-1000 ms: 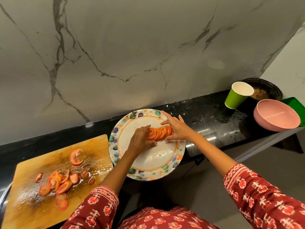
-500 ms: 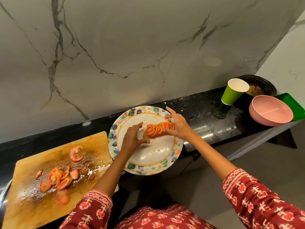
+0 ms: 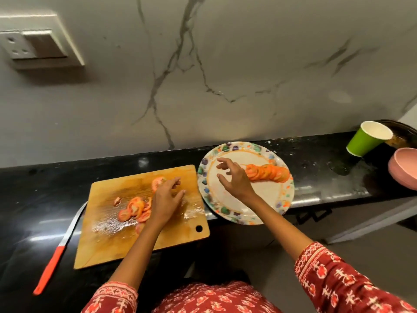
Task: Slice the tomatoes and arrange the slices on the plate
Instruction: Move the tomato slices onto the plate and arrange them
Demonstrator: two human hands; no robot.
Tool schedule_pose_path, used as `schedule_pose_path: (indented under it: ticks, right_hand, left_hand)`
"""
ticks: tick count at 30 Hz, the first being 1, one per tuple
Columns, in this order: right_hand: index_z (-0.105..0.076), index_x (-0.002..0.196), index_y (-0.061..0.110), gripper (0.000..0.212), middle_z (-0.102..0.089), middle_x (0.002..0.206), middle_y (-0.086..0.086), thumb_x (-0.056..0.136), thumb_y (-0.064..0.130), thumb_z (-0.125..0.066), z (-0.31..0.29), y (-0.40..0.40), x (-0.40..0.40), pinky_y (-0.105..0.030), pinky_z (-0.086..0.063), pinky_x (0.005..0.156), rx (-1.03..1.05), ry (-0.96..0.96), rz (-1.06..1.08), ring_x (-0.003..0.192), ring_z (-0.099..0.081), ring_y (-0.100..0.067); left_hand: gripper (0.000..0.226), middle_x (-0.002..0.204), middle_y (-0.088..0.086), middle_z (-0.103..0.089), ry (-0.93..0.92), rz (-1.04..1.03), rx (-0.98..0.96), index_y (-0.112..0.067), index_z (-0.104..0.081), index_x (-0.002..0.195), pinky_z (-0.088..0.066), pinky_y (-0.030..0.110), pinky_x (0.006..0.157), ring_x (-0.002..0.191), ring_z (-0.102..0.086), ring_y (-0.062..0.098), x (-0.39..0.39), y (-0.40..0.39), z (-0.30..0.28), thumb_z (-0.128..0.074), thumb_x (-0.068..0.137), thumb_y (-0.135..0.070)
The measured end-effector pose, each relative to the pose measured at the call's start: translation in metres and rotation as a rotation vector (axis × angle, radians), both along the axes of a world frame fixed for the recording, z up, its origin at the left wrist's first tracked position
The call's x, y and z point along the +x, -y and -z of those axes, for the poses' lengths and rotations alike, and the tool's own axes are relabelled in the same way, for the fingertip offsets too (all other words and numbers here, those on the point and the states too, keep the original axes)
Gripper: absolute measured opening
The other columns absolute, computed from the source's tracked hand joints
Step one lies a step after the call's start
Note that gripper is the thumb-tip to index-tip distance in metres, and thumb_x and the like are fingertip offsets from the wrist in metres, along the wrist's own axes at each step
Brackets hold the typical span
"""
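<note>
Both hands have left the fanned row of tomato slices (image 3: 267, 172) on the round patterned plate (image 3: 246, 216); left hand (image 3: 165, 201) reaches, fingers loosely spread and empty, over loose slices (image 3: 135, 210) on the wooden cutting board (image 3: 108, 245); right hand (image 3: 234, 179) hovers open; arranging looks partly done.

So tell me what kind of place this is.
Most likely a home kitchen: a black stone counter against a marble-look wall, a wooden cutting board with tomato slices, and a knife beside it.

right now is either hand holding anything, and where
Right hand: nothing, fingers spread above the plate. Left hand: over the board; any hold cannot be told.
</note>
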State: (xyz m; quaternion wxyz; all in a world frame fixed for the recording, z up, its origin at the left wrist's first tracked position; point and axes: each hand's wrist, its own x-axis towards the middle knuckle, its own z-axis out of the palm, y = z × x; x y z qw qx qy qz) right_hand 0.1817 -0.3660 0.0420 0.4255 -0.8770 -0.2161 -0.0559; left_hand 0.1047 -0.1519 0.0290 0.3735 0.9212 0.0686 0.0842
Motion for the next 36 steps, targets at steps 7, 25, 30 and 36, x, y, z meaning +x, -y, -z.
schedule_pose_path:
  ticks: [7, 25, 30, 36]
  right_hand:
    - [-0.05, 0.126, 0.011, 0.043, -0.064, 0.107, -0.007, 0.085, 0.012, -0.063, 0.008, -0.087, -0.032, -0.033, -0.052, 0.082, -0.129, -0.09, -0.189, 0.101, -0.06, -0.019]
    - [-0.061, 0.108, 0.007, 0.023, -0.063, 0.089, -0.006, 0.085, 0.007, -0.061, 0.007, -0.155, -0.056, -0.023, -0.039, 0.076, -0.477, -0.105, -0.359, 0.08, -0.05, -0.011]
    - [-0.061, 0.111, 0.01, 0.025, -0.062, 0.1, -0.006, 0.087, 0.007, -0.057, 0.006, -0.15, -0.059, -0.023, -0.043, 0.074, -0.49, -0.148, -0.313, 0.09, -0.054, -0.014]
    - [-0.052, 0.128, 0.014, 0.04, -0.056, 0.124, -0.008, 0.089, 0.003, -0.055, -0.014, -0.178, -0.026, -0.028, -0.048, 0.084, -0.633, -0.092, -0.3, 0.116, -0.051, -0.023]
  left_hand:
    - [0.044, 0.118, 0.014, -0.063, 0.086, -0.224, 0.0, -0.006, -0.058, 0.121, -0.047, 0.042, 0.094, 0.108, -0.058, 0.028, -0.059, -0.09, -0.003, -0.069, 0.079, -0.007]
    - [0.045, 0.112, 0.014, -0.066, -0.002, -0.261, -0.095, -0.005, -0.061, 0.118, -0.046, 0.027, 0.085, 0.101, -0.062, 0.023, -0.096, -0.125, 0.008, -0.074, 0.076, -0.011]
    - [0.04, 0.113, 0.012, -0.065, 0.036, -0.246, -0.123, -0.005, -0.061, 0.118, -0.044, 0.022, 0.081, 0.097, -0.059, 0.016, -0.093, -0.118, 0.003, -0.071, 0.079, -0.011]
    - [0.04, 0.12, 0.012, -0.062, 0.019, -0.222, -0.112, -0.006, -0.059, 0.121, -0.038, 0.017, 0.086, 0.112, -0.056, 0.02, -0.085, -0.117, -0.003, -0.067, 0.082, -0.01]
